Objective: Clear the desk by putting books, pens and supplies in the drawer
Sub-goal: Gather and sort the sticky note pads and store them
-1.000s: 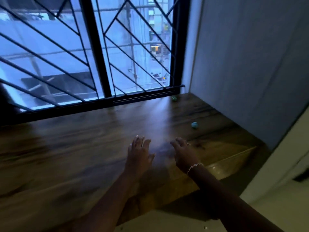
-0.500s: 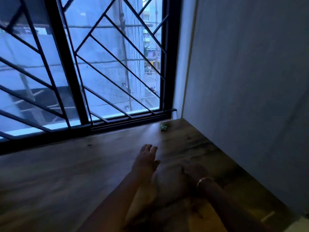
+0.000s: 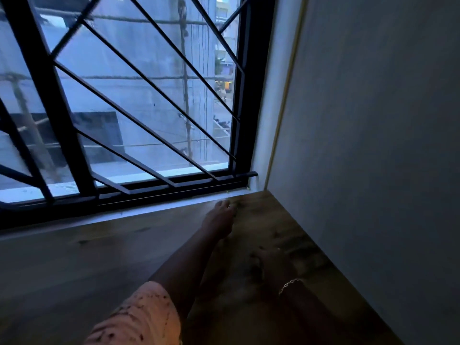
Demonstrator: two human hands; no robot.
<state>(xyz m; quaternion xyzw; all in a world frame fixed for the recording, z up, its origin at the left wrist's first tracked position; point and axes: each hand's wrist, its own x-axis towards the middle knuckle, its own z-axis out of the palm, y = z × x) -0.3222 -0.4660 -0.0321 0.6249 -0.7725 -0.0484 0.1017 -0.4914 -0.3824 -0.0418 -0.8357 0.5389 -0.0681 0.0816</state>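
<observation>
The dark wood-grain bench (image 3: 99, 265) looks nearly bare. The left hand (image 3: 219, 220) reaches its back corner, fingers (image 3: 225, 204) together over something hidden there; pinch it securely. The blurred right hand (image 3: 271, 260) is unreadable.

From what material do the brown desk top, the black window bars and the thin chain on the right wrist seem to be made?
Brown desk top: probably wood or wood-look laminate; grain streaks, dull sheen. Black window bars: likely painted metal; thin, straight, flat strips. Thin chain on the right wrist: apparently light-coloured metal; small glinting links. Dim light leaves all uncertain.
</observation>
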